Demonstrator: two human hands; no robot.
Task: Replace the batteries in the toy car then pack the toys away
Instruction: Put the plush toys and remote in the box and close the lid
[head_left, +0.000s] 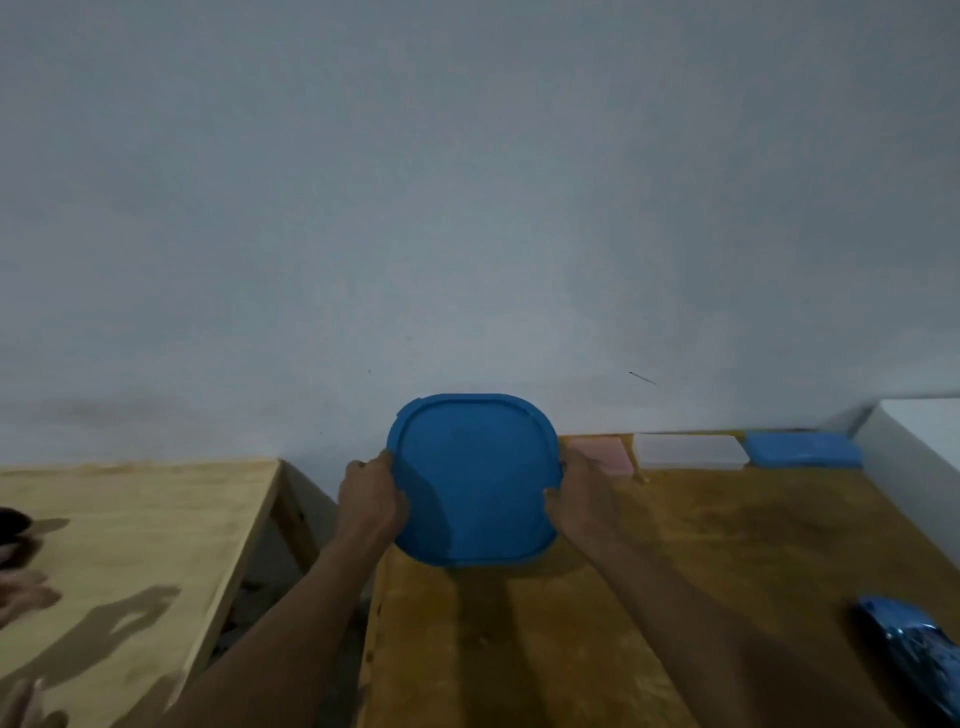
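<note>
Two wooden tables share the frame. At 9 o'clock another person's hand (26, 597), blurred, hovers over the pale table (130, 519). Across the gap, at the centre, the wearer's left hand (371, 499) curls its fingers round the left rim of a blue plastic lid (475, 483). The right hand (582, 499) grips the opposite rim with the thumb on top. The lid tilts toward the camera above the darker table (727, 571); whether a tub sits beneath it, and what that might hold, is hidden. At 2 o'clock, against the wall, a pink box (602, 452), a white box (688, 449) and a blue box (802, 449) stand side by side, their contents unseen. At 4 o'clock a glossy blue object (914, 649), cut by the frame's edge, may be the toy car, though it is too blurred to be sure. No batteries show. The step appears to be handling the storage container for packing; the next move likely calls for an even grip on both rims and a bare spot for the lid.
</note>
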